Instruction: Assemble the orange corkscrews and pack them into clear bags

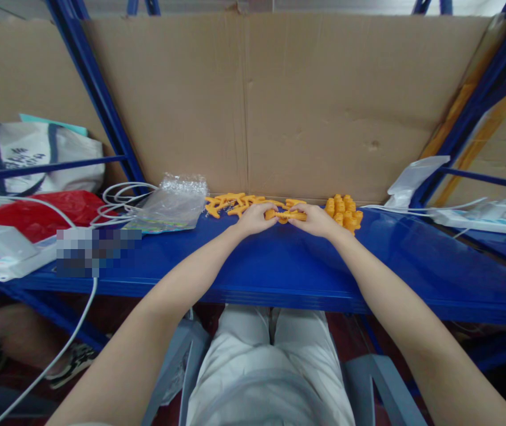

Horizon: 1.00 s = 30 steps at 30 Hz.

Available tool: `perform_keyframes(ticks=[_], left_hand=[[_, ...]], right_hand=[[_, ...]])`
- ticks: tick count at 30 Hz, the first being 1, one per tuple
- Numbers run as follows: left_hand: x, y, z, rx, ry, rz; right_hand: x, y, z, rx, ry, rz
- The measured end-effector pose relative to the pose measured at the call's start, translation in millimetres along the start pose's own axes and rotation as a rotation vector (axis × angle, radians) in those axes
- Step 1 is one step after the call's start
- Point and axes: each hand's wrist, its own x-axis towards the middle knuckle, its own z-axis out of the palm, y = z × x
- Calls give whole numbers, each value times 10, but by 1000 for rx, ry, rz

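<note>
Between my two hands is an orange piece (pixel 285 215), small and partly covered by fingers, so its exact kind does not show. My left hand (pixel 256 219) grips its left end, and my right hand (pixel 317 220) grips its right end. Behind and to the left of my hands lie several loose orange branched pieces (pixel 230 202) on the blue shelf. Just right of my right hand sits a cluster of chunky orange parts (pixel 344 212), packed close together.
Left on the blue shelf (pixel 253 266) are a clear plastic bag (pixel 170 207), white cables, a power strip (pixel 26 257) and a red bag (pixel 52 213). A cardboard sheet (pixel 297 106) stands behind. Blue posts and more white cables are at right. Another person's leg (pixel 13 331) shows lower left.
</note>
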Motion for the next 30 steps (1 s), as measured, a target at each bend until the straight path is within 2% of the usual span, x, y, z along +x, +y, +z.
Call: perform_keyframes(ticks=[10, 19, 22, 26, 30], left_hand=[[-2, 20, -13, 26, 53, 18], [11, 33, 9, 65, 28, -22], [13, 23, 27, 95, 22, -34], [6, 14, 21, 114, 21, -14], [2, 24, -14, 104, 46, 28]], right_hand=[[41, 87, 69, 213, 33, 26], [-8, -54, -72, -78, 20, 3], [-10, -58, -84, -104, 1, -7], [0, -3, -33, 38, 40, -35], [1, 10, -4, 357, -49, 129]])
